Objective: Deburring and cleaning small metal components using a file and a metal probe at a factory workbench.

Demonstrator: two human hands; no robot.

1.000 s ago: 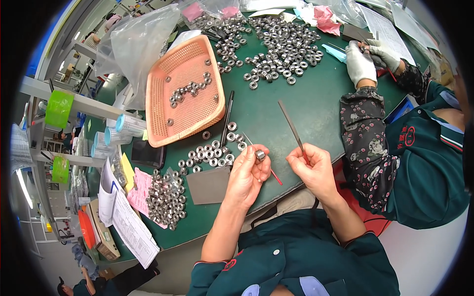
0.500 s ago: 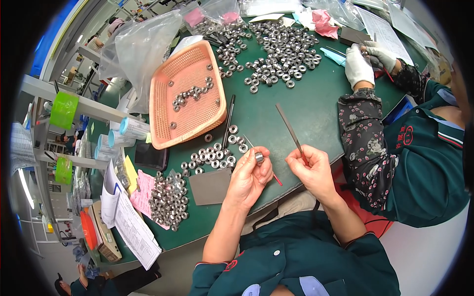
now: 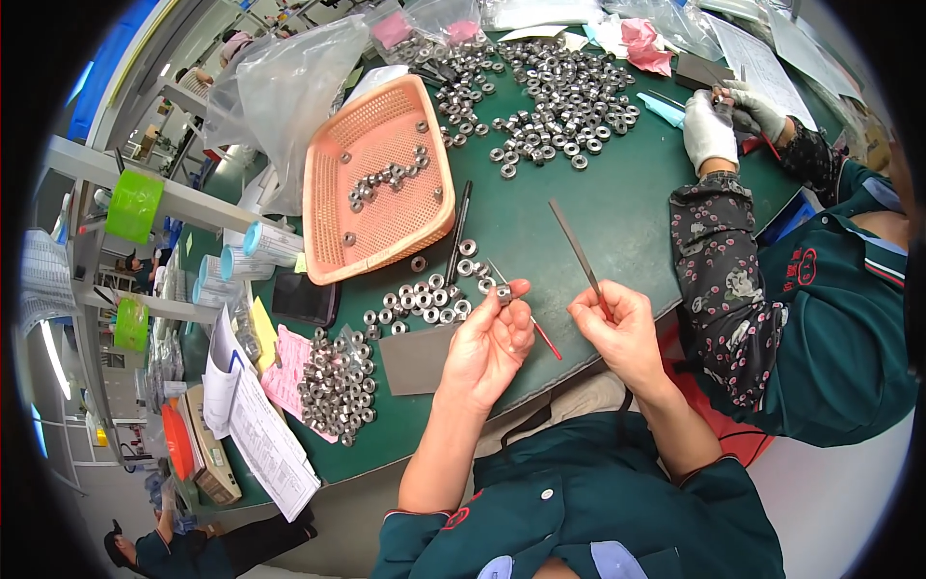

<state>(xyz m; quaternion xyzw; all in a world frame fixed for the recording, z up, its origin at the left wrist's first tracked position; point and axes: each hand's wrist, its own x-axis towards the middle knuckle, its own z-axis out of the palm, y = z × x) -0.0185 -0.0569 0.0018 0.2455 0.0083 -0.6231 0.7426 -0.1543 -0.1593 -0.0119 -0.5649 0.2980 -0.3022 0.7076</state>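
My left hand [image 3: 488, 349] pinches a small metal ring [image 3: 503, 293] between thumb and forefinger, its other fingers loosely curled. In my right hand [image 3: 622, 326] is a flat file [image 3: 577, 247], gripped by its red handle with the blade pointing up and away. A thin red-handled needle file [image 3: 547, 341] lies on the table, partly behind my left fingers. Just left of that hand sits a flat grey pad [image 3: 417, 362]. Several loose metal rings [image 3: 424, 300] lie beyond the pad, and a denser heap of rings [image 3: 337, 388] rests on pink paper farther left.
A peach plastic basket [image 3: 386, 125] holding some rings stands at the back left, a black pen-like rod [image 3: 461, 232] beside it. Large ring piles [image 3: 564, 96] cover the far table. At right, a co-worker's gloved hands [image 3: 711, 135] work. Papers [image 3: 265, 439] overhang the left edge.
The ring has turned in my left hand and sits nearer the fingertips, with the other fingers loosened. My right hand keeps its hold on the file. The whole view has shifted slightly.
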